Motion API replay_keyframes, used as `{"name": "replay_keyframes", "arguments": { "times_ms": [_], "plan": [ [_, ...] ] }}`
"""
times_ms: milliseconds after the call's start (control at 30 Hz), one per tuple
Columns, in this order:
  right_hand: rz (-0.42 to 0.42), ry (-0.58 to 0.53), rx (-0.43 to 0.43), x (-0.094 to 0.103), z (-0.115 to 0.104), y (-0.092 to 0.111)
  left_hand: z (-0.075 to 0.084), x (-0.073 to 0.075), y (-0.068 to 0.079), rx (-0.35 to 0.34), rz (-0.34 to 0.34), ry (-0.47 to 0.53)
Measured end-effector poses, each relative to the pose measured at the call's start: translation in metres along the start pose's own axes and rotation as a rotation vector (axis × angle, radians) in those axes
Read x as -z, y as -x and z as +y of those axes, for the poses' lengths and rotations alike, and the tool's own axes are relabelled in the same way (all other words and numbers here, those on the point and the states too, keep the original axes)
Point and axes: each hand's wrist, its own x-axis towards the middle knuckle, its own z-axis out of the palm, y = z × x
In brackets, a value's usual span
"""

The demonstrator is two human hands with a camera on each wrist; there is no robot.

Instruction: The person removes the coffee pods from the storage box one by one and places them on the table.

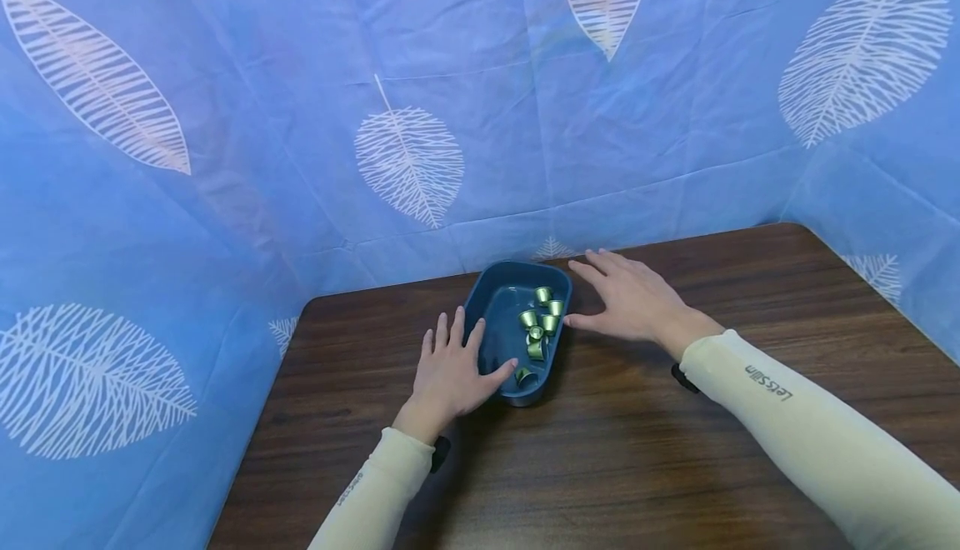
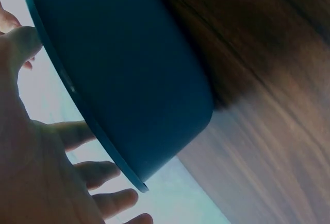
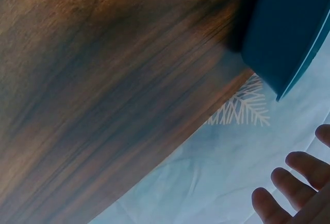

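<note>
Head view, dark-blue tub (image 1: 501, 342) of green capsules (image 1: 550, 324) near the back edge of the worktop (image 1: 675, 442), left hand (image 1: 448, 373) splayed at tub's left rim, right hand (image 1: 633, 296) splayed beside its right, left-wrist view, thumb (image 2: 23, 42) at the rim, right-wrist view, fingers (image 3: 291, 188) apart from it

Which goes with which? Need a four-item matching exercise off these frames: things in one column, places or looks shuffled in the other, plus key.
Things
1. Left hand
2. Green cups
3. Bin
4. Backdrop

Places or looks
A. Blue with white leaf prints
B. Inside the bin
C. At the bin's left side, fingers spread
D. On the brown table

Right pairs: 1-C, 2-B, 3-D, 4-A
</note>
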Motion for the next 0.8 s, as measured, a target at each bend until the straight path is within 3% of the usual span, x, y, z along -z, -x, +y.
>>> {"name": "replay_keyframes", "arguments": {
  "times_ms": [400,567,800],
  "plan": [
    [-0.007,-0.006,0.009,0.001,-0.006,0.001,0.001,-0.004,0.020,0.007,-0.008,0.051],
    [-0.003,-0.010,0.024,0.001,-0.009,0.001,0.001,-0.004,0.025,0.020,-0.047,0.042],
    [-0.011,-0.012,0.031,-0.001,-0.013,0.000,0.001,-0.005,0.028,0.016,-0.025,0.063]
  ]
}}
